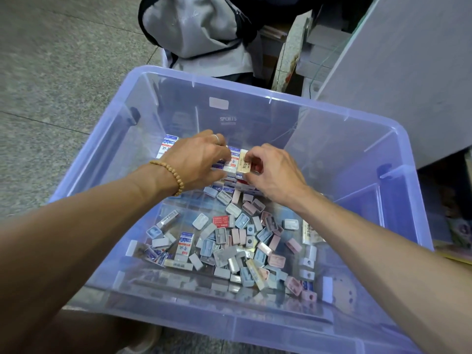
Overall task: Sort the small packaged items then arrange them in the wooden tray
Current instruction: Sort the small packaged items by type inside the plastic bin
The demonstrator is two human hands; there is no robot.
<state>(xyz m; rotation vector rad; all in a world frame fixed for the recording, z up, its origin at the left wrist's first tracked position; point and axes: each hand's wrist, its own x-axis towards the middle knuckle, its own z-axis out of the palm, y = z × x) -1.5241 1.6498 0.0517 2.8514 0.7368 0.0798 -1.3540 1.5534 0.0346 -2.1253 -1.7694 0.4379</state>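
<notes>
The left hand [196, 159] curls over the top of a small stack of white-and-blue packets [231, 164], fingers bent down round them, while the right hand [270, 169] pinches a cream packet [243, 164] between thumb and fingertips, holding it upright against that stack. Both work at the far end of the clear blue bin [357, 139], where sorted packets stand in a tidy block; the loose pile of grey, pink and blue items [240, 246] lies scattered nearer the person. The likeliest slip is the cream packet being squeezed in crooked and toppling the stacked rows, or a forearm dragging through the loose pile and mixing kinds again. No wooden tray shows anywhere here; possibly it sits outside the view, so misplacing sorted items later remains a risk.
</notes>
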